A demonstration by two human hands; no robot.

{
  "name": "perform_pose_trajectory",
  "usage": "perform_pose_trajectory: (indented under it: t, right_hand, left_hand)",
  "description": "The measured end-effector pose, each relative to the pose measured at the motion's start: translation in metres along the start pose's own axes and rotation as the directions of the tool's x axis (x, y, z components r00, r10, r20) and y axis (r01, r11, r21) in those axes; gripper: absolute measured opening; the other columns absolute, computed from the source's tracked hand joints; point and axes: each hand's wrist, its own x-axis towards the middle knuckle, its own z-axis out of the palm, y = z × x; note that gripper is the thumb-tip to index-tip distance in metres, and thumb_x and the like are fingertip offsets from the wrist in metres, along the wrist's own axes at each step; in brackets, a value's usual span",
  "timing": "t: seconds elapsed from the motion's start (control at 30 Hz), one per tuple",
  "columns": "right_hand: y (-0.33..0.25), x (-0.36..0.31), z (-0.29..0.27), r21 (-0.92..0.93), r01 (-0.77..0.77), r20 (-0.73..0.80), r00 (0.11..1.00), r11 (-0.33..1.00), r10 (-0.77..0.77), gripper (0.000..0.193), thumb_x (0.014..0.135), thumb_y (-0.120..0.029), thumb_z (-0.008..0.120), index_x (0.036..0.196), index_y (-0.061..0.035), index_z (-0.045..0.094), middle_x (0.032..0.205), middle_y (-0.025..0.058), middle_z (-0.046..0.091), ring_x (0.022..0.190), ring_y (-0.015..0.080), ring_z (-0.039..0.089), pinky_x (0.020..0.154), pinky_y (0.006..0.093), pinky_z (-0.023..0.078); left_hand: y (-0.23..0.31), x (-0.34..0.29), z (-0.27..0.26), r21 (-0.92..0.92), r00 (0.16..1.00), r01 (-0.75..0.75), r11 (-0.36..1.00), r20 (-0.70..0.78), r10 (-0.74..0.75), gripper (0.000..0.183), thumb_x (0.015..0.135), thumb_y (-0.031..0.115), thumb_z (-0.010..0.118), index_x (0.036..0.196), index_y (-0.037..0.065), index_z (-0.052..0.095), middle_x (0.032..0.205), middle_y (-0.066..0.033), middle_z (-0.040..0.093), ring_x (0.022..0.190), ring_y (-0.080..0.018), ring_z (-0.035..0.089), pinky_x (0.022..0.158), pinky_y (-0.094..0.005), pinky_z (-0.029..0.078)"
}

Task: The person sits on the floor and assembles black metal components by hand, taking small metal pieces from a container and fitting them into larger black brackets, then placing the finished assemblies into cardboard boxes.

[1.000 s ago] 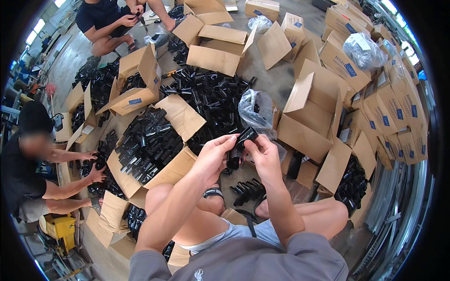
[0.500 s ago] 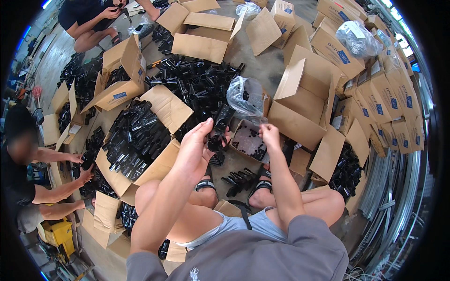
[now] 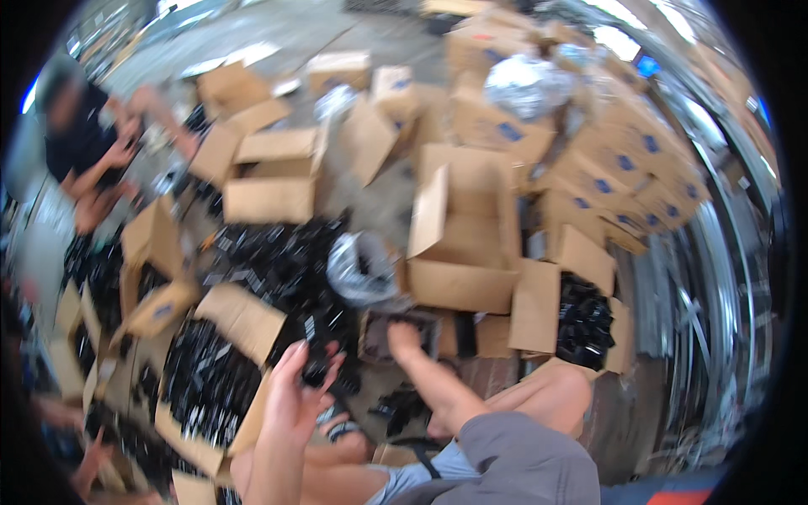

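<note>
Farthest to the left of my grip, a co-worker (image 3: 84,147) sits bent over their own hands. Nearer, just left of my left hand, an open carton (image 3: 240,318) of stiff brown cardboard holds tightly packed, glossy black parts, narrow and long. Beyond that hand spreads a loose heap (image 3: 278,261) of the same shiny black stuff, jumbled at all angles.

My left hand (image 3: 289,397) is raised, thumb and fingers curled about a dark, smooth part (image 3: 315,370); blur hides its exact outline. Past it lies a crinkled, see-through plastic bag (image 3: 358,269).

My right hand (image 3: 405,338) dips into a small box (image 3: 368,342) right of the left hand; its fingertips are blurred, so I can't tell whether they pinch anything. Beyond it and to its right stands a big square-sided carton (image 3: 463,288), flaps up. Farther right come another carton (image 3: 534,309) of glossy black pieces and long, straight metal bars (image 3: 652,353).
</note>
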Motion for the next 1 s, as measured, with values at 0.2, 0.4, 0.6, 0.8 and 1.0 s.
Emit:
perform_pose_trajectory:
  t: [0.2,0.4,0.6,0.8,1.0]
  right_hand:
    - [-0.007,-0.055,-0.046,0.580,0.105,-0.416,0.891,0.808,0.183,0.025,0.089,-0.012,0.060,0.110,-0.0034,0.070,0.103,0.0220,0.071,0.097,0.0423,0.068,0.085,0.0489,0.056]
    - [-0.068,-0.136,-0.203,0.980,0.152,-0.165,0.982,0.129,0.094,0.018,0.095,-0.012,0.068,0.109,-0.0012,0.071,0.094,0.0093,0.075,0.085,0.0144,0.070,0.078,0.0300,0.056]
    - [-0.099,-0.184,-0.268,0.962,0.272,-0.272,0.962,-0.035,0.015,0.012,0.092,-0.008,0.072,0.096,0.0017,0.066,0.085,0.0074,0.074,0.080,0.0106,0.068,0.073,0.0281,0.054]
    - [-0.108,-0.201,-0.272,0.962,0.272,-0.268,0.959,-0.034,0.093,0.017,0.088,-0.010,0.076,0.086,-0.0001,0.063,0.080,0.0064,0.071,0.076,0.0114,0.065,0.073,0.0288,0.051]
    - [-0.109,-0.205,-0.264,0.934,0.258,-0.258,0.966,-0.246,0.035,0.016,0.092,-0.009,0.071,0.102,0.0030,0.069,0.096,0.0084,0.074,0.089,0.0136,0.068,0.082,0.0288,0.053]
  left_hand:
    - [-0.016,0.006,0.006,0.050,0.994,-0.086,0.995,0.072,0.082,0.025,0.098,0.013,0.061,0.121,0.003,0.059,0.115,-0.0150,0.069,0.103,-0.0248,0.068,0.090,-0.0333,0.056]
    - [-0.023,-0.027,0.046,0.289,0.977,-0.174,0.941,-0.067,0.201,0.023,0.098,0.009,0.062,0.121,0.004,0.063,0.110,-0.0099,0.070,0.100,-0.0198,0.066,0.078,-0.0305,0.053]
    - [-0.045,-0.046,0.060,0.537,0.923,-0.287,0.793,-0.067,0.379,0.028,0.100,0.012,0.061,0.127,0.003,0.060,0.119,-0.0109,0.065,0.103,-0.0208,0.061,0.083,-0.0330,0.049]
    - [-0.067,-0.036,0.036,0.724,0.749,-0.557,0.407,0.227,0.622,0.033,0.102,0.011,0.062,0.129,-0.007,0.059,0.125,-0.0190,0.065,0.109,-0.0253,0.063,0.093,-0.0360,0.051]
    - [-0.071,-0.036,0.032,0.771,0.634,-0.613,0.175,0.347,0.691,0.032,0.101,0.013,0.065,0.123,-0.011,0.063,0.115,-0.0227,0.069,0.102,-0.0264,0.066,0.090,-0.0358,0.054]
